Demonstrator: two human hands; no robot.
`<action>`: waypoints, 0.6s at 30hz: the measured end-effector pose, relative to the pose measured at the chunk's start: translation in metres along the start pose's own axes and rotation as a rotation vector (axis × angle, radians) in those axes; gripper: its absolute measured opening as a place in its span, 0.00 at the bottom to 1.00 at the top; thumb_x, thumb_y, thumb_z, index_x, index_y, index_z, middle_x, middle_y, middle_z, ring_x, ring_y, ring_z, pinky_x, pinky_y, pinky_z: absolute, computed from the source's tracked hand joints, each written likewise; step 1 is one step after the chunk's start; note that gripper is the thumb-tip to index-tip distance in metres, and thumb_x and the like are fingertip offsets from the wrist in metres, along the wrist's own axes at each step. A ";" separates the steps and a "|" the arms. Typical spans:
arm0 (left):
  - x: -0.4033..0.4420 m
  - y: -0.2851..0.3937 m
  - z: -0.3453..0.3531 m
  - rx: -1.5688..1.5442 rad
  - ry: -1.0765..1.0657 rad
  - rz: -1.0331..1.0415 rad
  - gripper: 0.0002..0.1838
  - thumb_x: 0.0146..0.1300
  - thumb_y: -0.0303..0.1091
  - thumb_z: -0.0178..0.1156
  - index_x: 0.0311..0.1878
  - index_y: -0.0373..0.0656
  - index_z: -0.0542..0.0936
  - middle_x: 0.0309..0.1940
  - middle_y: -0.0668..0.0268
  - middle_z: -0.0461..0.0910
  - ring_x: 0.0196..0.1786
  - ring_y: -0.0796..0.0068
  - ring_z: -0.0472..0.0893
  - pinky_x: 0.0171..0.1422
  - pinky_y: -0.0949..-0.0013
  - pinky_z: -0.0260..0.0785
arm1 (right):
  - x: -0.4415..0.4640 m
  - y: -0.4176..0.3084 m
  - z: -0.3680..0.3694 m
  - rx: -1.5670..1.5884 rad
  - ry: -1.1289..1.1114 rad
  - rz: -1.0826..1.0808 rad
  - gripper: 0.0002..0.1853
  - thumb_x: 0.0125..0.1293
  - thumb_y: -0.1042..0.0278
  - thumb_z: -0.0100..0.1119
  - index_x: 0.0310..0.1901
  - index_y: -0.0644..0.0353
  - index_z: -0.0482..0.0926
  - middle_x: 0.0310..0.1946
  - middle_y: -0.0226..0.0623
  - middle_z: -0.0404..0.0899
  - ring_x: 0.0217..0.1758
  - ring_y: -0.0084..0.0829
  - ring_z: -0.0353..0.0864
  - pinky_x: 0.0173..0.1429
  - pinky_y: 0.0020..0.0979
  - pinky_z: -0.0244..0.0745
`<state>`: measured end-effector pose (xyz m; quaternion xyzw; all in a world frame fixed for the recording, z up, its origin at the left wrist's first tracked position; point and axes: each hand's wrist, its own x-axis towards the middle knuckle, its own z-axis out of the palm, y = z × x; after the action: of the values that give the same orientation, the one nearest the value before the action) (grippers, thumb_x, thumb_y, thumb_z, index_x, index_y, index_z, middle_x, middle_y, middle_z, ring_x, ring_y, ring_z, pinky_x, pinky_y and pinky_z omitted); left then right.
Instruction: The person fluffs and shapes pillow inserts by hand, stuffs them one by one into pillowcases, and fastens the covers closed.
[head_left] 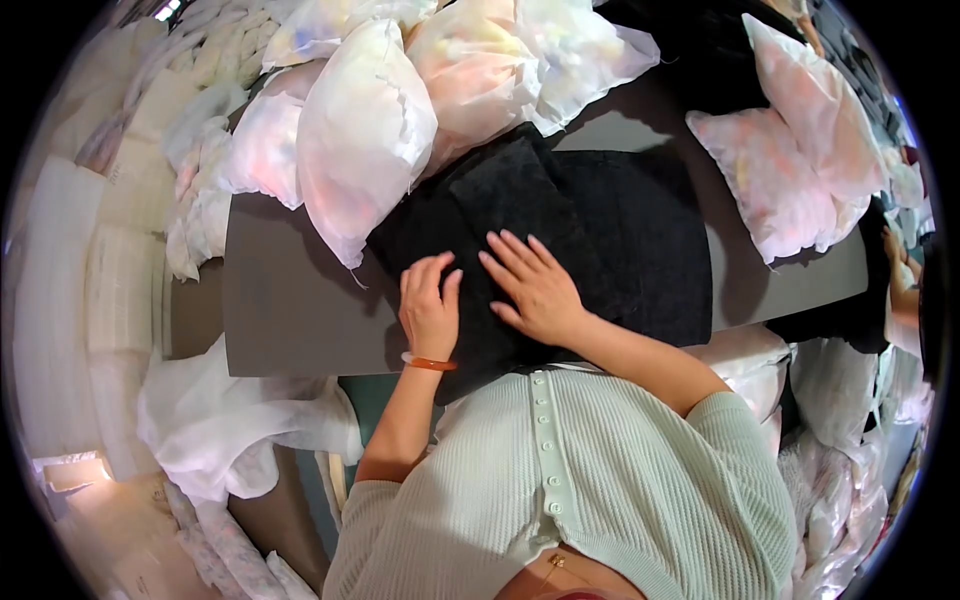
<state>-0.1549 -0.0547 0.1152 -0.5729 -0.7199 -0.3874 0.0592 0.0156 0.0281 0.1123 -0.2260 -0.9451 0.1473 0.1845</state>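
Note:
Black fabric lies in overlapping layers on the grey table, its near edge reaching the person's body. On its left part rests my left hand, fingers bent and thumb apart, with an orange bangle at the wrist. I see nothing held in it. My right hand lies flat on the middle of the fabric, fingers spread, holding nothing.
Stuffed white translucent bags crowd the table's far left edge. Two more stuffed bags sit at the right. White sheer cloth hangs at the lower left. Bags are piled at the lower right. Another person's arm shows at the far right.

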 end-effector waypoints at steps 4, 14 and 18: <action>0.054 0.014 0.004 0.052 -0.069 0.215 0.23 0.64 0.34 0.58 0.62 0.43 0.73 0.62 0.59 0.72 0.66 0.56 0.69 0.67 0.58 0.61 | -0.014 -0.013 0.015 -0.036 -0.137 -0.123 0.38 0.62 0.52 0.55 0.69 0.64 0.60 0.73 0.41 0.54 0.78 0.35 0.48 0.79 0.42 0.40; 0.050 -0.043 0.078 0.293 -0.231 0.235 0.36 0.66 0.54 0.52 0.74 0.52 0.58 0.74 0.62 0.56 0.75 0.55 0.56 0.74 0.46 0.48 | -0.015 -0.006 0.055 0.018 -0.035 -0.209 0.31 0.62 0.53 0.54 0.64 0.63 0.68 0.67 0.46 0.64 0.75 0.39 0.55 0.78 0.43 0.42; 0.036 -0.049 0.034 0.244 -0.101 -0.039 0.39 0.60 0.53 0.61 0.68 0.39 0.64 0.65 0.50 0.67 0.68 0.49 0.65 0.68 0.49 0.57 | -0.038 0.027 0.001 0.132 0.292 -0.062 0.28 0.58 0.59 0.61 0.59 0.62 0.73 0.63 0.49 0.68 0.69 0.45 0.64 0.74 0.44 0.55</action>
<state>-0.1974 -0.0072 0.0868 -0.5661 -0.7746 -0.2688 0.0848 0.0564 0.0330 0.0909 -0.2033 -0.9029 0.1690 0.3390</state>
